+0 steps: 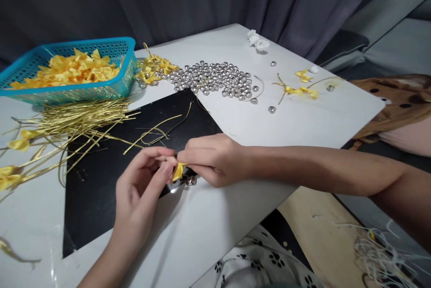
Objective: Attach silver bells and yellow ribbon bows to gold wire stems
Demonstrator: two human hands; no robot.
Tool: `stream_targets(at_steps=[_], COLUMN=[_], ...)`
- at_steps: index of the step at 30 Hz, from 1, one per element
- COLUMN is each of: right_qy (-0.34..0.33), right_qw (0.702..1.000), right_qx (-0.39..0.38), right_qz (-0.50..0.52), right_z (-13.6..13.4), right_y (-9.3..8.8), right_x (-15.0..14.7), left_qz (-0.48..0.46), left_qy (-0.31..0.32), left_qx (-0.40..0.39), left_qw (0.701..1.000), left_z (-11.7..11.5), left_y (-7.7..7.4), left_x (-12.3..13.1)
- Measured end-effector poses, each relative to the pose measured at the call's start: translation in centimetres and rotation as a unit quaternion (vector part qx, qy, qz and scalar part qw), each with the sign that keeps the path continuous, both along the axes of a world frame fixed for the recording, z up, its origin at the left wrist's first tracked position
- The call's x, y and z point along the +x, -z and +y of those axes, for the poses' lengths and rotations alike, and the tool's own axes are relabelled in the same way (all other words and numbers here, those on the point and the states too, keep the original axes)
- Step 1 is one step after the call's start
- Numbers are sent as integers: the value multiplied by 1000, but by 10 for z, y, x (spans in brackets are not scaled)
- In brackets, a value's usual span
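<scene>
Over the black mat (101, 189), my left hand (141, 184) and my right hand (212, 160) meet fingertip to fingertip. Together they pinch a small yellow ribbon bow (178, 171), and a silver bell (191, 180) hangs just under it by my right hand. Both hands have their fingers closed on this little piece. Loose gold wire ties (155, 133) lie on the mat just beyond my hands.
A blue basket (124, 83) of yellow bows stands at the back left, a heap of gold wire ties (74, 121) in front of it. Several silver bells (215, 79) lie mid-table, finished bows (298, 91) to the right, white flowers (257, 41) far back. The table edge runs close on the right.
</scene>
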State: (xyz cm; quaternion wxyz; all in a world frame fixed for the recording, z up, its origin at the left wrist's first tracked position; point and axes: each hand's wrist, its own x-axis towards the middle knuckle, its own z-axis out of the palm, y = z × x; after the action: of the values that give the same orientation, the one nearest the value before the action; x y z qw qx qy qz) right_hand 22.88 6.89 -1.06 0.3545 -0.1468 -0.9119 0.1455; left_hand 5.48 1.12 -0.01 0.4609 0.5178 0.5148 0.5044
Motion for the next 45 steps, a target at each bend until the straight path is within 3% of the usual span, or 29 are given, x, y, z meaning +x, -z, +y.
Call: stream_targets(at_steps=[5, 11, 15, 19, 26, 36, 45], right_qy=[-6, -3, -13, -30, -11, -23, -36], right_qw=[999, 987, 983, 986, 984, 991, 987], right_qx=[-7, -124, -146, -145, -141, -111, -145], right_qz=[-39, 105, 114, 74, 109, 69, 60], right_z=[-1, -4, -5, -6, -5, -3, -5], right_y=[0, 2, 2, 1, 3, 4, 4], right_x=[1, -4, -6, -6, -9, -10, -12], left_qz=[-12, -82, -102, -102, -126, -121, -115], left_qy=[-16, -5, -2, 2, -31, -44, -85], left_qx=[-54, -89, -110, -110, -116, -107, -101], left_qw=[998, 993, 989, 989, 985, 986, 985], left_z=[2, 0, -1, -3, -3, -5, -12], left_y=[5, 3, 1, 0, 0, 2, 6], left_x=[1, 5, 9, 12, 14, 18, 22])
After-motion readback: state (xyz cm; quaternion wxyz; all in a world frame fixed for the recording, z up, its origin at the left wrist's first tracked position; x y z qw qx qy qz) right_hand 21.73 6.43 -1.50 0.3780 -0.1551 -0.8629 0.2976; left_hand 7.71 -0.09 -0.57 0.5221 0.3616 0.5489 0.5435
